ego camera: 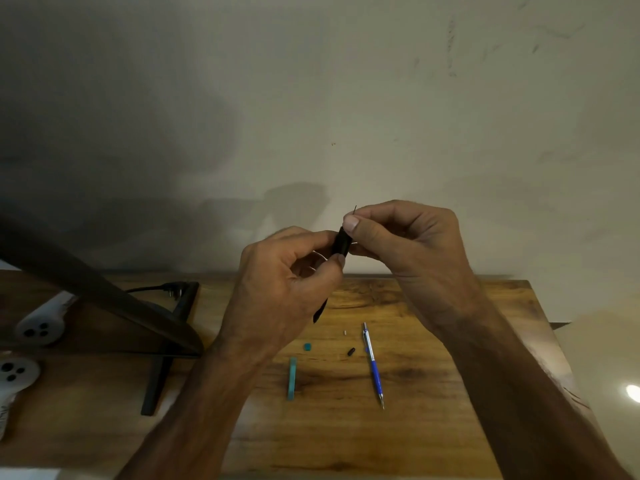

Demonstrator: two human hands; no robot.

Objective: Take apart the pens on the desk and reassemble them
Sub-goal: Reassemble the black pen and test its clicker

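A pale, scuffed wall fills the upper half, with grey smudges toward its top right and soft shadows across its left side. Against it stands a wooden desk with warm, dark-streaked grain. At the desk's left edge a dark monitor tilts into view on a black stand, with a black plug near the back edge. White sockets lie far left. Beyond the right edge a bright spot of light glares.
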